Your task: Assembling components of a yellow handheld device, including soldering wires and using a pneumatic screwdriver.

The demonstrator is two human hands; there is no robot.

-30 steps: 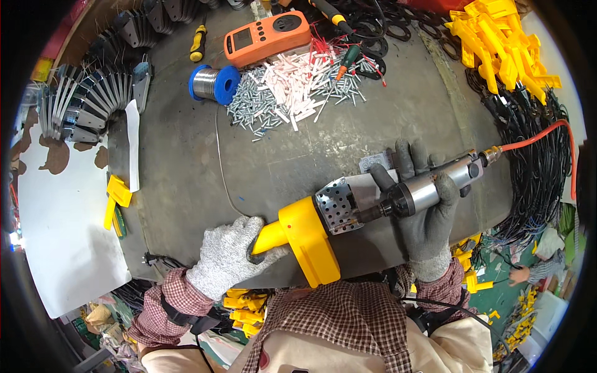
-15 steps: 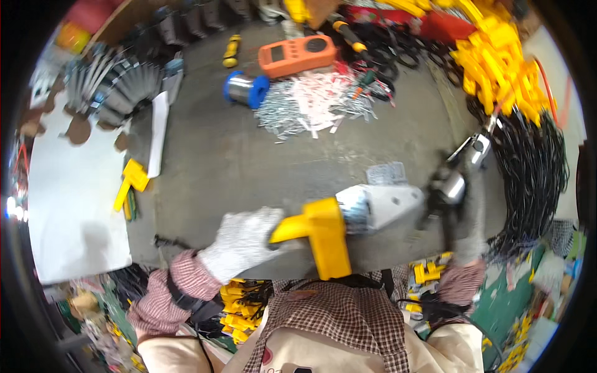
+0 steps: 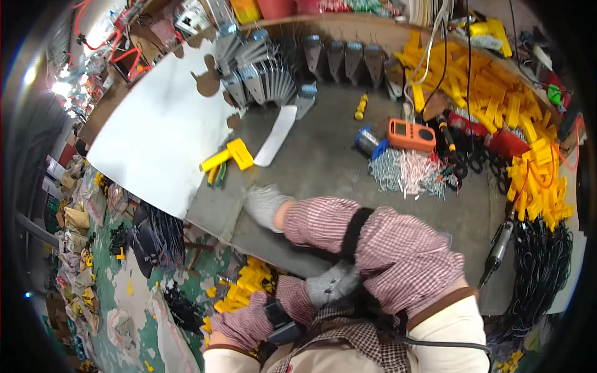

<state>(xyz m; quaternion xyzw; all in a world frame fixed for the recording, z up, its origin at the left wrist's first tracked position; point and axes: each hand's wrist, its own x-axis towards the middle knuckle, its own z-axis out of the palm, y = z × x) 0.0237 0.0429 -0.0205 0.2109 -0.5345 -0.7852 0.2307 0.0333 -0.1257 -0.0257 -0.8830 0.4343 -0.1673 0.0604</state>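
My right hand [image 3: 266,206], in a pale grey knitted glove, reaches across my front to the left part of the dark table [image 3: 311,140]. It lies low over the tabletop, blurred, and its fingers do not show clearly. Beyond it lies a yellow T-shaped plastic part [image 3: 239,155], with thin green and yellow pieces beside it. My left hand [image 3: 331,284], also gloved, is close to my apron at the table's front edge, under my right forearm; its fingertips are hidden. A power screwdriver [image 3: 497,248] hangs at the table's right side, apart from both hands.
At the back stand metal brackets [image 3: 267,81]. An orange meter [image 3: 411,135], a blue wire spool [image 3: 371,144] and a screw heap [image 3: 388,174] lie at centre right. Yellow parts [image 3: 541,186] and black cables [image 3: 538,280] crowd the right; a white board [image 3: 155,133] covers the left.
My view has turned left. The yellow part with the metal plate has left my left hand and is out of sight. My right hand has left the screwdriver and crossed to the left.
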